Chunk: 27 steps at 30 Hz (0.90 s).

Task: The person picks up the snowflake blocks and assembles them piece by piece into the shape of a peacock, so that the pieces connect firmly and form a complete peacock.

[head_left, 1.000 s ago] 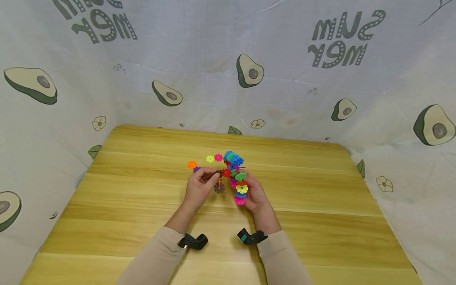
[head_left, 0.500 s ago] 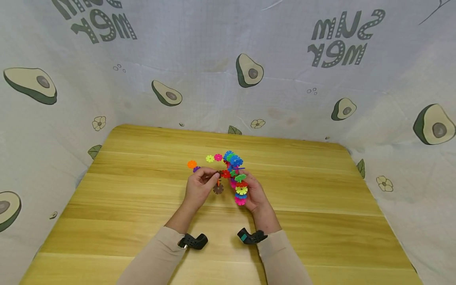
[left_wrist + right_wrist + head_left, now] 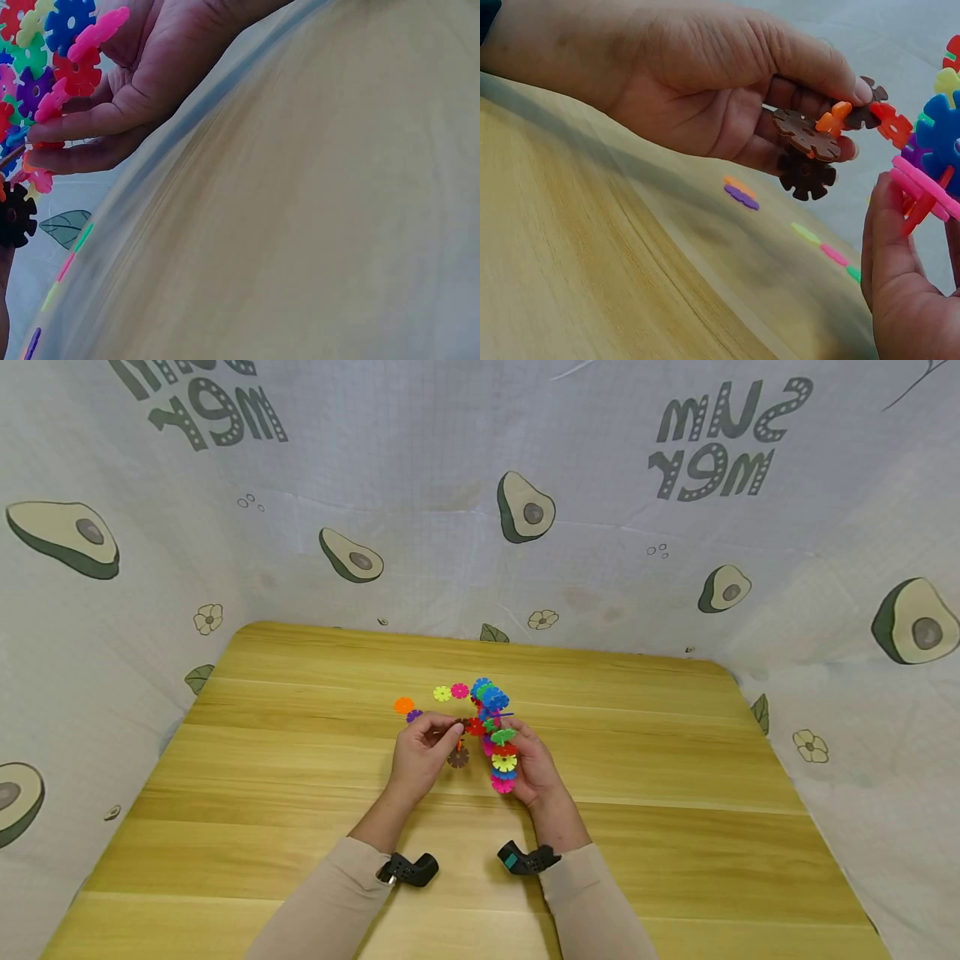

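My left hand [image 3: 422,758] pinches a dark brown snowflake disc [image 3: 865,112] between thumb and fingers. This disc joins a red disc [image 3: 892,125] leading into a many-coloured build of interlocking plastic discs [image 3: 504,762]. An orange disc [image 3: 834,118] and more brown discs [image 3: 807,178] hang by the left fingers in the right wrist view. My right hand [image 3: 537,770] holds the build from its right side, partly hidden behind it. In the left wrist view its fingers curl around red and pink pieces [image 3: 77,73]. Both hands are above the table.
Loose discs lie on the wooden table [image 3: 660,860] beyond the left hand: orange [image 3: 404,705], purple [image 3: 414,717], yellow [image 3: 442,693] and pink [image 3: 460,691]. A printed cloth [image 3: 435,468] stands behind the table and along its sides.
The build has shifted and tilted slightly to the left in the right hand. The left hand stays almost still, still pinching the brown disc.
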{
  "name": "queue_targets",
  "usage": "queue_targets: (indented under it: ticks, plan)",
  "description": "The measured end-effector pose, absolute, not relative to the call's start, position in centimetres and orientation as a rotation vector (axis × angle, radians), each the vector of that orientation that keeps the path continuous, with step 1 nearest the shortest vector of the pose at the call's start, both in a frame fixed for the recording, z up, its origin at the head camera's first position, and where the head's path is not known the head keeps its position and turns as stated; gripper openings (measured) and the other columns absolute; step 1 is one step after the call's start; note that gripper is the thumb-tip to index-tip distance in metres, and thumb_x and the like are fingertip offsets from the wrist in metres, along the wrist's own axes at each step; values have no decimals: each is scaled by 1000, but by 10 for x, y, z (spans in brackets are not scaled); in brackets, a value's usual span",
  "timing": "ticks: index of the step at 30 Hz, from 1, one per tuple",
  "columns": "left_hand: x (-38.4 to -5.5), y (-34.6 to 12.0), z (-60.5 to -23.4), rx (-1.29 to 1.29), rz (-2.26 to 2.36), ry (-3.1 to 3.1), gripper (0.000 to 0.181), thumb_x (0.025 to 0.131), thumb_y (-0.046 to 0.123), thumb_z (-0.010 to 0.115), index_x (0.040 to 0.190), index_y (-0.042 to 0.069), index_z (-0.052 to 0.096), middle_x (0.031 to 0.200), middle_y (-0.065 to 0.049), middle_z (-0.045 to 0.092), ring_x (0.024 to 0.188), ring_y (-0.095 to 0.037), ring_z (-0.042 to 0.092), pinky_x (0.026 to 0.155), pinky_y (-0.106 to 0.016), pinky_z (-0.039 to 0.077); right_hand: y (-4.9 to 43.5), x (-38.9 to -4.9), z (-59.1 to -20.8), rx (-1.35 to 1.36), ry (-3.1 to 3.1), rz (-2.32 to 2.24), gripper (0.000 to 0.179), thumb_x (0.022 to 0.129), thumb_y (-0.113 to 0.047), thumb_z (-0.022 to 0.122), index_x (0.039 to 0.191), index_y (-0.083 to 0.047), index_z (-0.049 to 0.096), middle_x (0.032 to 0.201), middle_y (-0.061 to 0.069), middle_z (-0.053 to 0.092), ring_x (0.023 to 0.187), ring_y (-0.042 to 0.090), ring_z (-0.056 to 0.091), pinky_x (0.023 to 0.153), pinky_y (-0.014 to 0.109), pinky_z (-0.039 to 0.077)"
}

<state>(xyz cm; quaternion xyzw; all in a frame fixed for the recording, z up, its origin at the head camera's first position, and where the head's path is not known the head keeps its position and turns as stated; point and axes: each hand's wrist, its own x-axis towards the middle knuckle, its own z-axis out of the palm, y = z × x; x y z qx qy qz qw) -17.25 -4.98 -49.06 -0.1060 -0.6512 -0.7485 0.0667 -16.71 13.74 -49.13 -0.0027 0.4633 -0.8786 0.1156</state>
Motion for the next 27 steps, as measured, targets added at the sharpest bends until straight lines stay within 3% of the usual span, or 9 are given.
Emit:
queue_targets:
  ticks: [8, 14, 17, 19, 21, 24, 27]
  plan:
    - [-170, -44, -492, -279, -2256, -1927, 10, 92, 1, 73, 98, -7, 69, 100, -22, 67, 87, -5, 68, 82, -17, 60, 133, -166, -492, 6, 1372, -2610, 30, 109, -20, 46, 96, -27, 71, 102, -10, 70, 93, 4, 68, 83, 16, 59]
    - [-169, -43, -491, -275, -2184, -1919, 9, 91, 0, 74, 97, -6, 70, 98, -23, 69, 86, -5, 67, 79, -15, 59, 131, -167, -492, 86, 1369, -2570, 30, 109, -16, 41, 100, -25, 67, 111, -7, 68, 104, 8, 69, 92, 26, 61]
    - [-168, -43, -492, -289, -2162, -1938, 8, 91, 1, 75, 96, -4, 72, 99, -22, 69, 87, -6, 67, 74, -17, 60, 132, -168, -490, 160, 1373, -2503, 26, 112, -35, 33, 108, -23, 56, 115, -6, 66, 109, 10, 68, 94, 27, 59]
    - [-169, -43, -493, -303, -2132, -1969, 8, 91, 3, 75, 96, -2, 73, 99, -20, 69, 89, -8, 68, 74, -18, 61, 134, -169, -488, 166, 1369, -2462, 37, 110, -51, 27, 116, -20, 47, 118, -5, 64, 114, 12, 66, 96, 27, 59]
    - [-169, -44, -493, -321, -2107, -1999, 7, 91, 3, 76, 97, -1, 74, 99, -18, 69, 90, -11, 69, 74, -20, 62, 136, -169, -487, 151, 1389, -2429, 45, 109, -56, 25, 125, -18, 43, 121, -4, 64, 116, 13, 65, 97, 27, 58]
    - [-169, -44, -494, -356, -2052, -2051, 8, 91, 5, 76, 98, 1, 75, 100, -16, 70, 94, -17, 69, 79, -19, 62, 137, -168, -485, 97, 1441, -2388, 44, 109, -46, 33, 140, -15, 36, 129, -2, 59, 122, 14, 61, 101, 27, 56]
    - [-168, -45, -494, -402, -2045, -2086, 11, 91, 7, 77, 101, 3, 76, 104, -15, 70, 100, -24, 70, 82, -22, 62, 139, -168, -485, 97, 1470, -2365, 40, 107, -36, 39, 143, -20, 35, 132, -3, 56, 122, 13, 59, 101, 27, 56]
